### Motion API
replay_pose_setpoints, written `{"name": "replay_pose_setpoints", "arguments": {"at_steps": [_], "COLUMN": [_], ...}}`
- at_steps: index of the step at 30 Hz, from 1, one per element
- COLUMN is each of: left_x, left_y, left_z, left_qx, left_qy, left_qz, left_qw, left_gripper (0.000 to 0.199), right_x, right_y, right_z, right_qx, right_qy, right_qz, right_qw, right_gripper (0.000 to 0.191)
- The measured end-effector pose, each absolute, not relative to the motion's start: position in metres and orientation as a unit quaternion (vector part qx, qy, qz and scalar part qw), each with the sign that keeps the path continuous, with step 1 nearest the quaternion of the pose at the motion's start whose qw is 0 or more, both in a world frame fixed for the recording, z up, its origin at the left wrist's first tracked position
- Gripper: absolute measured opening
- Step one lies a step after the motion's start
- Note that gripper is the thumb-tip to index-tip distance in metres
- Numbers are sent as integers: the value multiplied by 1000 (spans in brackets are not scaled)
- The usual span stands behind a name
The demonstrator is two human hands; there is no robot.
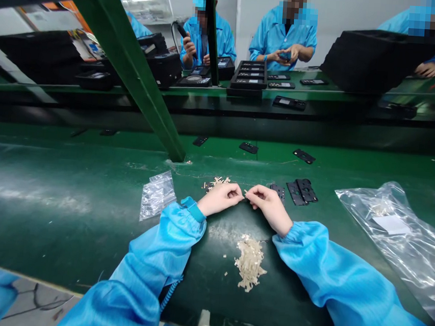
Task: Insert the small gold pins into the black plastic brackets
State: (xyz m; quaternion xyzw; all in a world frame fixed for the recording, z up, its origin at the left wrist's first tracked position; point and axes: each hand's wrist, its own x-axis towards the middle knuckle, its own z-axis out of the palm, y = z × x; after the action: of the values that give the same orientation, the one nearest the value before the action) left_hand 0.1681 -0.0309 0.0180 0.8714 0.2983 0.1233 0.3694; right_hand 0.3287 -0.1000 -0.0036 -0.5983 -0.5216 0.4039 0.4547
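Observation:
My left hand and my right hand are held close together above the green bench, fingertips almost meeting. Each is closed in a pinch. A tiny pale piece shows at my right fingertips; what the left fingers hold is too small to make out. Behind my left hand lies a pile of small tan and dark parts. Black plastic phone housing parts lie beyond my right hand, one partly hidden by it. Nearer to me is a heap of small cream-coloured strips.
Clear plastic bags lie to the left, and a large clear bag with a white label to the right. A slanted green post rises from the bench. More black parts lie farther back. People in blue work across the line.

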Motion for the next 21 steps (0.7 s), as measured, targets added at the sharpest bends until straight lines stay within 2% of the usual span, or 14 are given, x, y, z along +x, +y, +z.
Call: {"name": "replay_pose_setpoints", "arguments": {"at_steps": [6,10,12,17,21], "left_x": [162,162,164,173,178], "left_y": [-25,-27,-30,-39,-42], "left_z": [16,22,25,22,19], "left_qx": [906,916,916,854,825], "left_qy": [285,271,274,284,291], "left_qz": [75,66,86,183,199], "left_qw": [305,287,282,395,442], "left_gripper": [6,21,21,7,8], "right_x": [335,335,334,332,329], "right_y": [-109,-112,-112,-112,-114], "right_z": [-4,-6,-6,-5,-5], "right_qx": [-586,-572,-564,-550,-552], "right_qy": [-468,-439,-434,-453,-485], "right_qz": [462,487,493,470,434], "right_qw": [473,492,501,521,522], "right_gripper": [22,27,28,27,23]}}
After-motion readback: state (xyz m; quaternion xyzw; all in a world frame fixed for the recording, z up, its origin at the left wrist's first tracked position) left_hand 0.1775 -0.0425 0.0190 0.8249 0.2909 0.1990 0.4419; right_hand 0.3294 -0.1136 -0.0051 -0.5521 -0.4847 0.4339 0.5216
